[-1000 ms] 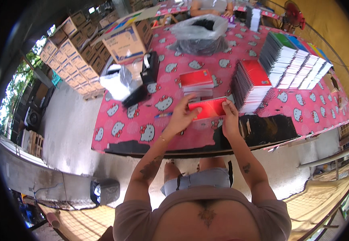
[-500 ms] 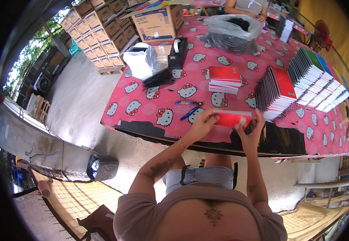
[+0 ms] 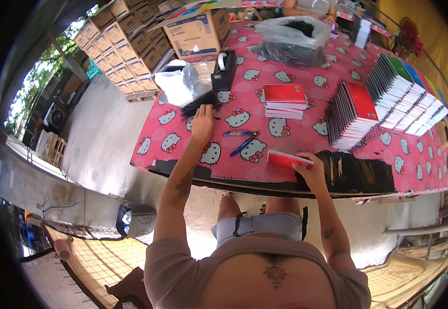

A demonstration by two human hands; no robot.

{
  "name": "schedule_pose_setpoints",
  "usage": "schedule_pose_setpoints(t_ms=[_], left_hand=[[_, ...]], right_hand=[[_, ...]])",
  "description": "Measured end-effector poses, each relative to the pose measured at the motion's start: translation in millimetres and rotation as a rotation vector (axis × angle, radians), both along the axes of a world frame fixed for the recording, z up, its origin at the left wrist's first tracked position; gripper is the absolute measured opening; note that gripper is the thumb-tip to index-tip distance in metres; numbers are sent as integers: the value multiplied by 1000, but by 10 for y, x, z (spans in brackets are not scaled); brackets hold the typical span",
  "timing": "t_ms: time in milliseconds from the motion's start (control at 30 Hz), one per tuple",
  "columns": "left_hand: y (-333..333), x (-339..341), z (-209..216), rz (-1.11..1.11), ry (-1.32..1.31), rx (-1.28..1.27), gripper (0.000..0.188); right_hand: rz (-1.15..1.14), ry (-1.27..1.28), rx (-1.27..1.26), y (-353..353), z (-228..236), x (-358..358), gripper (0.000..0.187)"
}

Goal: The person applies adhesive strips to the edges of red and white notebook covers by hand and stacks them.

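Note:
My right hand (image 3: 310,169) grips a small red-covered notebook (image 3: 281,158) by its right end, just above the table's front edge. White page edges show along its side; no coil is visible on it. My left hand (image 3: 203,121) reaches to a pile of black spiral binding coils (image 3: 197,103), its fingers drawn together at the near edge. What those fingers pinch, if anything, is too small to make out. Between my hands lie two blue-handled tools, one pliers-like (image 3: 243,146) and one slimmer (image 3: 237,133). Beyond them sits a short stack of red notebooks (image 3: 284,100).
To the right stand stacks of coil-bound notebooks (image 3: 352,116) and more notebooks (image 3: 401,95). A tape dispenser (image 3: 224,72), a white plastic bag (image 3: 178,82), a carton (image 3: 195,36) and a clear bag of black coils (image 3: 293,44) stand farther back. Another person's hand (image 3: 330,19) is at the far side.
My left hand has let go of the red notebook and moved left and away to the black coils. My right hand still holds the notebook, now tilted and slightly lower.

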State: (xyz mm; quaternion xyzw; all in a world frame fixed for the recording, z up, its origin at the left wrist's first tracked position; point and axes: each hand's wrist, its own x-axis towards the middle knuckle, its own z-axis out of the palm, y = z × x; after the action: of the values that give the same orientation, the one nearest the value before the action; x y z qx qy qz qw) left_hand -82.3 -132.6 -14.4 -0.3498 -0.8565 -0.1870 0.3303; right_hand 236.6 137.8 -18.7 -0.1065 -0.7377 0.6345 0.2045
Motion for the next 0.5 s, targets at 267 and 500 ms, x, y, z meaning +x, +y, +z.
schedule_pose_setpoints(t_ms=[267,500], left_hand=[[461,1520,165,-361,-871,563,37],[529,1860,331,-318,-1117,641,39]], right_hand=[[64,-17,-134,15,70,-20,24],[104,7,-34,5,-19,-39,24]])
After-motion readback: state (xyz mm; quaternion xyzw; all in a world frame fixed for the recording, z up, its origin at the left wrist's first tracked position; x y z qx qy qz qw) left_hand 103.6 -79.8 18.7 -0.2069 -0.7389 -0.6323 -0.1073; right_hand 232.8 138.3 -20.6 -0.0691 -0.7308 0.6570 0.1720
